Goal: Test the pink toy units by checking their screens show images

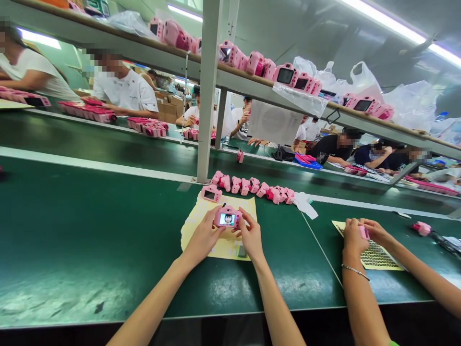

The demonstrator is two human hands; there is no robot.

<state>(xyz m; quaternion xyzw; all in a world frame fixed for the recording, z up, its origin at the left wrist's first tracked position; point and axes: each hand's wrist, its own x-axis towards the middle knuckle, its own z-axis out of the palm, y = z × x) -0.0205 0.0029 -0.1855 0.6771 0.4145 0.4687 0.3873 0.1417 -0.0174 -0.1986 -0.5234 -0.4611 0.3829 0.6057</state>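
Note:
Between my two hands is a pink toy camera, its lit screen turned toward me and showing a picture of a person. My left hand grips its left end, and my right hand closes on the right end beside the buttons. Beneath them lies a yellow sticker sheet with a torn left edge and a small grey patch near its lower right. Another pink camera with a dark screen rests at the sheet's upper edge. Behind it, several more pink cameras form a row.
A co-worker's hands hold a small pink part over a yellow sheet of dark labels at right. White paper lies by the row's end. A post rises ahead, and a shelf with cameras and plastic bags crosses overhead.

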